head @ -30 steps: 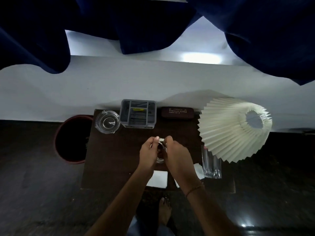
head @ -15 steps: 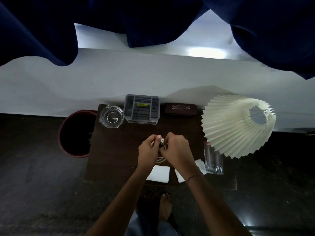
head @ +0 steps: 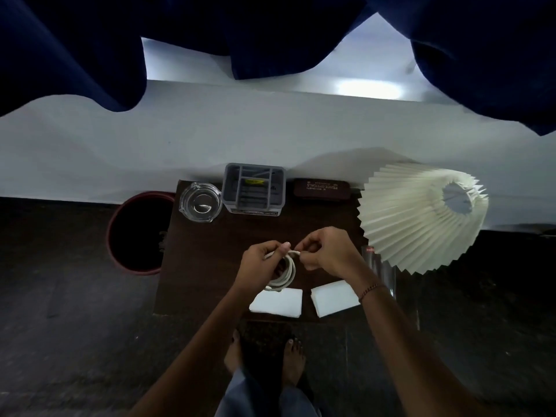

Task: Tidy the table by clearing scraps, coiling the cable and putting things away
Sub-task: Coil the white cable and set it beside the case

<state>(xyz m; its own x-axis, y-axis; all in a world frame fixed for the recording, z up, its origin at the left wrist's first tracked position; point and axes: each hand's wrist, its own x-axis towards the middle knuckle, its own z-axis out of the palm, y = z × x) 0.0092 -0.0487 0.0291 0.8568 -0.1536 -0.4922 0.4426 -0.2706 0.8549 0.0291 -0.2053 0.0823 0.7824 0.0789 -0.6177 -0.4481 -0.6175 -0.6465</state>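
2 hands pinch the white cable coil above the table: my left hand clamps the loops, my right hand should wrap the tail snugly.

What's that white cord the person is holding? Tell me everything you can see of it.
The white cable looks like smooth, rubbery cord, wound into a small coil of several loops. It is held up above the dark wooden table, hanging roughly upright, its lower end just over a white paper square. The left hand grips the coil's side, with the loops around its fingers. The right hand pinches the cord at the coil's top. No plug shows.
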